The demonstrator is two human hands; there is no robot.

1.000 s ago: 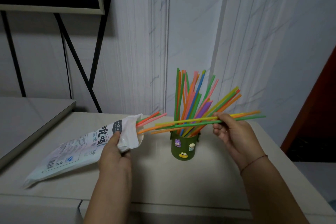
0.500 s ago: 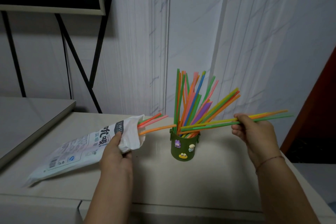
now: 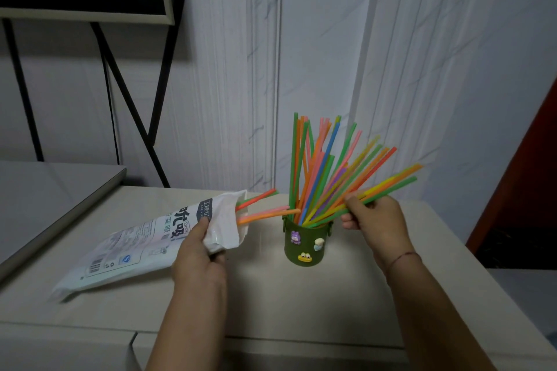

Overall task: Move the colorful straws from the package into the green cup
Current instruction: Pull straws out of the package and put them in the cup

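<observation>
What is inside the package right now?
A few straws, orange, pink and green, stick out of the package mouth, which the left hand holds open. Its opaque white film hides the rest, so how many remain cannot be told.

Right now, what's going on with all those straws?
A person is moving straws from a white package into a green cup. The left hand holds the package's open end, where a few straws still poke out. The right hand grips a small bunch, lower ends at the cup's mouth.
</observation>
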